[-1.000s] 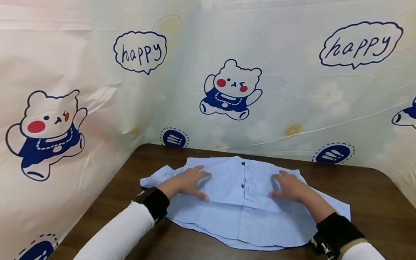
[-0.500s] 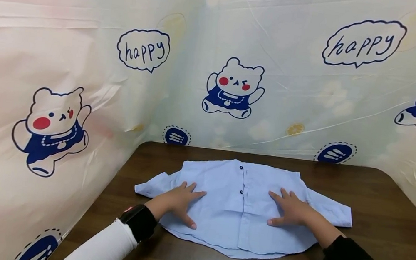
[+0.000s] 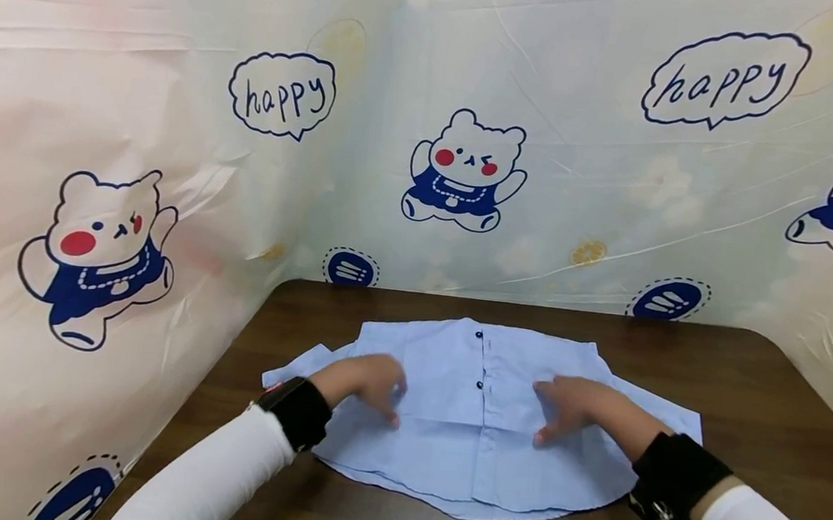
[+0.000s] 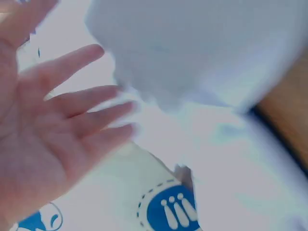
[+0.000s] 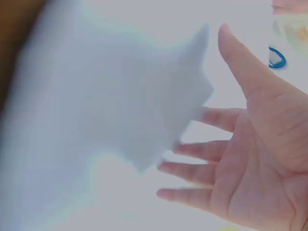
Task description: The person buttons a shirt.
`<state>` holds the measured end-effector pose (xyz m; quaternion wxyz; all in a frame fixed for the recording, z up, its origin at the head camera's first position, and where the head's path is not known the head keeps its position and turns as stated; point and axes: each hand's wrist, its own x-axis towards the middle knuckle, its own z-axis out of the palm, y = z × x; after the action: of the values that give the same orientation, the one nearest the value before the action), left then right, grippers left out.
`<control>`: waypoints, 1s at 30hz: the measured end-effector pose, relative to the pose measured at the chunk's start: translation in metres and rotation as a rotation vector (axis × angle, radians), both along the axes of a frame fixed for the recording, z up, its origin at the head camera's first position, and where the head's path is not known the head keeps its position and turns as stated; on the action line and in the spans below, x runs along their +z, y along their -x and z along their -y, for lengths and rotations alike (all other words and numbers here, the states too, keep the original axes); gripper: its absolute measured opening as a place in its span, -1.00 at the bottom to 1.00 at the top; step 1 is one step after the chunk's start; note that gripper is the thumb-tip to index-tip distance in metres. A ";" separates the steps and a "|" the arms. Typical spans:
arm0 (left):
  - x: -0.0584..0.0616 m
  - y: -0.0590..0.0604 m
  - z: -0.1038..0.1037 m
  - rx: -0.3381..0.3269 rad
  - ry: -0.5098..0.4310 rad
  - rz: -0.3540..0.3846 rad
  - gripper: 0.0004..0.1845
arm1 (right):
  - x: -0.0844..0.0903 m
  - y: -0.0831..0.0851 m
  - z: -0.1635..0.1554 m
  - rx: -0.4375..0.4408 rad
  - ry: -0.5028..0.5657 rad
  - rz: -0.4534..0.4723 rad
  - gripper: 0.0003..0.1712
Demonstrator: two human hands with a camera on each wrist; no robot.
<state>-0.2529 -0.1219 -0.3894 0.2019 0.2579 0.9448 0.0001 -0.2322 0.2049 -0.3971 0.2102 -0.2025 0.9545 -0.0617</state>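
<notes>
Printed plastic sheet (image 3: 175,103) with cartoon bears and "happy" bubbles fills the upper two thirds of the head view and wraps down the left and right edges. Dark wooden table (image 3: 750,393) takes the lower centre. Light blue shirt (image 3: 442,463) lies flat on it at centre-bottom, button side up, hem toward the bottom edge, sleeves poking out left and right, a horizontal fold line across its middle. Dark buttons (image 3: 480,384) run up the placket.

Left hand (image 3: 367,382) sits on the shirt left of the placket, fingers bent down with tips at the fold line. Right hand (image 3: 574,405) mirrors it right of the placket, fingertips down at the same line. Possibly pinching cloth, but the head view is too small to tell. Wrist views are blurred: both palms look spread, straight fingers touching pale cloth. Black wrist bands (image 3: 674,477) and white sleeves (image 3: 215,475) cover the shirt's lower corners.
</notes>
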 end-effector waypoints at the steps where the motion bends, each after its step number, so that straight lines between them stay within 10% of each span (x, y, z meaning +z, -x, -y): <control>1: 0.005 0.007 -0.008 -0.003 -0.038 -0.035 -0.48 | 0.006 0.006 0.004 0.020 0.003 -0.016 -0.21; 5: 0.015 0.034 -0.045 0.097 -0.279 -0.152 -0.75 | 0.018 0.030 0.028 -0.018 0.084 -0.146 -0.68; 10: 0.013 0.056 -0.083 0.319 -0.470 -0.099 -0.80 | 0.006 0.052 0.062 -0.255 0.231 -0.266 -0.76; 17: 0.001 0.066 -0.113 0.418 -0.436 -0.172 -0.70 | -0.015 0.067 0.088 -0.401 0.234 -0.299 -0.55; 30: -0.009 0.069 -0.123 0.570 -0.465 -0.172 -0.54 | -0.010 0.067 0.081 -0.384 0.340 -0.394 -0.58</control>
<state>-0.3223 0.0013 -0.3979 0.0498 0.0226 0.9669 0.2490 -0.2994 0.1236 -0.4067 -0.0309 -0.0592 0.9735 -0.2186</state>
